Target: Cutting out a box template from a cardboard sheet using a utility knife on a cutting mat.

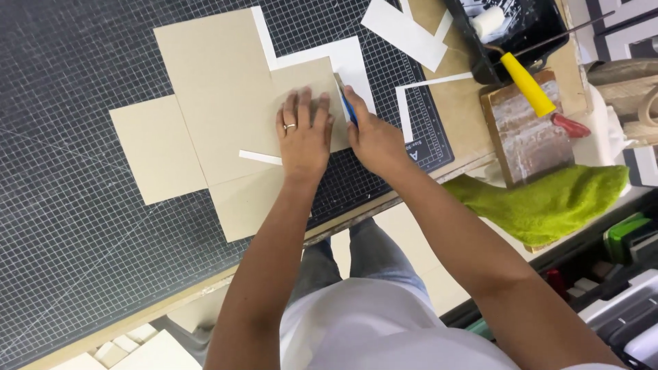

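My left hand (303, 131), a ring on one finger, presses flat on a small tan cardboard piece (301, 77). That piece lies over a larger tan cardboard sheet (212, 89) on the dark gridded cutting mat (75, 205). My right hand (373, 137) grips a blue-handled tool (349, 109) held against the small piece's right edge. White paper (349, 58) shows under that edge, and a thin white strip (259, 157) lies just left of my left hand. More tan flaps (157, 147) extend left and toward me.
White paper offcuts (406, 31) lie at the mat's far right. A black paint tray (521, 31) holds a roller with a yellow handle (526, 84). A glue-smeared wooden board (528, 130) and a green cloth (548, 202) sit at the bench's right edge.
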